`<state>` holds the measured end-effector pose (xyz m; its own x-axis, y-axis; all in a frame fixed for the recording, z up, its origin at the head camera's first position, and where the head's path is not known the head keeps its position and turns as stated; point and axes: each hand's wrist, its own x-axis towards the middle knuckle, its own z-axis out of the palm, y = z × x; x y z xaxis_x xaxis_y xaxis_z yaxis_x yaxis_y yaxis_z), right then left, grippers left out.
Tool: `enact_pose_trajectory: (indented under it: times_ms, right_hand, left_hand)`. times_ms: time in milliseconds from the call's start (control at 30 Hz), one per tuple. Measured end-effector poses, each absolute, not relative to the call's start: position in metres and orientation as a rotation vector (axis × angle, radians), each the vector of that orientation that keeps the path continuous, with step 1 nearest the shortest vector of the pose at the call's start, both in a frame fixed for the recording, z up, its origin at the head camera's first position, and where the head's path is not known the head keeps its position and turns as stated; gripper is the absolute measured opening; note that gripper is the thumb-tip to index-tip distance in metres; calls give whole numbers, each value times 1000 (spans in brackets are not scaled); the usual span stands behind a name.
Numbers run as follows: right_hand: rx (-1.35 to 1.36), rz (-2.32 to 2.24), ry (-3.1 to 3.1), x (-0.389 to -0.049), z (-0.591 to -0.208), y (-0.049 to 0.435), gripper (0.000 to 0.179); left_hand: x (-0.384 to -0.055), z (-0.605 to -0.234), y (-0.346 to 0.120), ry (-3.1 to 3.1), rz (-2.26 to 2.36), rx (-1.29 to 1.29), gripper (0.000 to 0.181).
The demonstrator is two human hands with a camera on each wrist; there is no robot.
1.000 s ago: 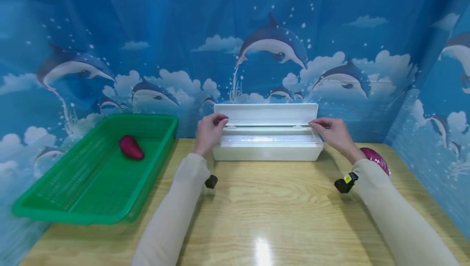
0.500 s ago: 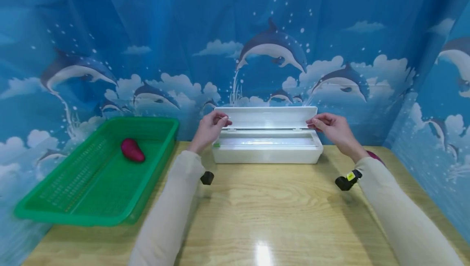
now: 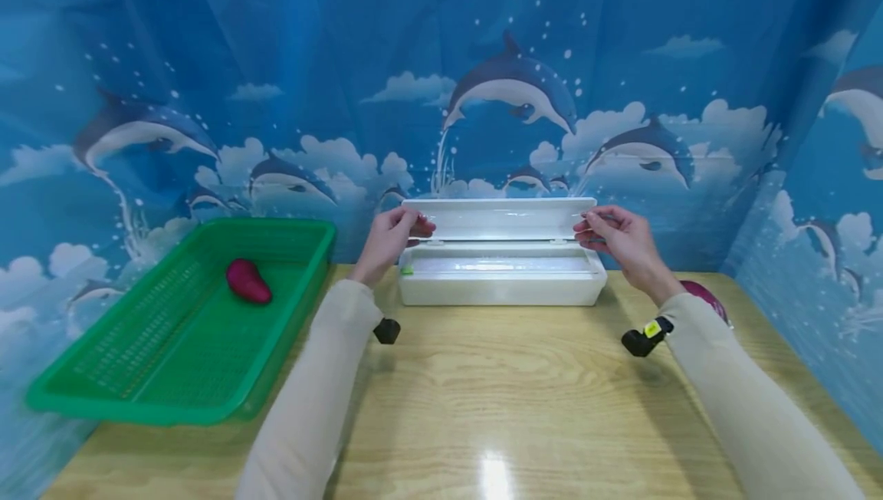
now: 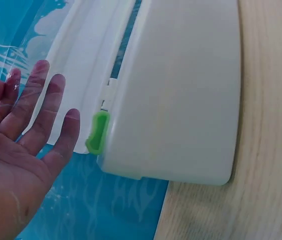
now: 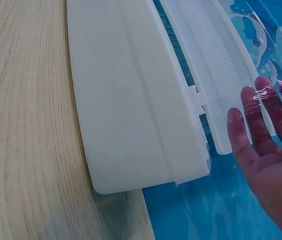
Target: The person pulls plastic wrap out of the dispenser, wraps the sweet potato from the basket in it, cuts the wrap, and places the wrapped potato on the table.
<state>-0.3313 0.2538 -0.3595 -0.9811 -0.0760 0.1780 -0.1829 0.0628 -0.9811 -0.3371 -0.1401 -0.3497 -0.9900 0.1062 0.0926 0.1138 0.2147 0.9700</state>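
A white cling film dispenser (image 3: 503,293) stands at the back of the table, its hinged lid (image 3: 500,219) tipped up. Inside, a shiny film roll shows, and a green slide cutter (image 4: 98,132) sits at the left end. My left hand (image 3: 389,245) is at the left end of the lid, pinching clear film between thumb and index finger, the other fingers spread. At the right end, my right hand (image 3: 626,247) pinches the cling film (image 5: 262,94), which wrinkles at thumb and fingertip. Between the hands the transparent film is barely visible.
On the left stands a green plastic basket (image 3: 138,413) with a purple-red, pear-shaped vegetable (image 3: 248,281) inside. Another purple, shiny thing (image 3: 705,297) lies at the right, partly hidden by my right forearm. A dolphin-print curtain (image 3: 386,47) hangs behind the table.
Both hands stay near the lid's ends, while their other fingers have spread out. The green cutter, hidden behind the left hand at first, now shows.
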Motion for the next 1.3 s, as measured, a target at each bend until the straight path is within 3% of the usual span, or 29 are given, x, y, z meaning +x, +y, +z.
enact_pose_trajectory:
  times_ms: [233,667,967,1300]
  right_hand:
    - [227,2024,-2244,-330,-356,250,35]
    - [142,1898,-2279,-327,-342,243,53]
    - [161,1961,-2228,-326,-335,244,51]
    - [145,1940,-2245,-325,-329,243,51]
  left_hand:
    - [-338,-356,-137,-2368,-1956,-218,40]
    - [-337,-343,-134,-2325,-1914,-231,41]
    - [-337,-337,-134,-2367,-1912,-242,44]
    - [-335,-333,-134,-2364,-1880,-265,31]
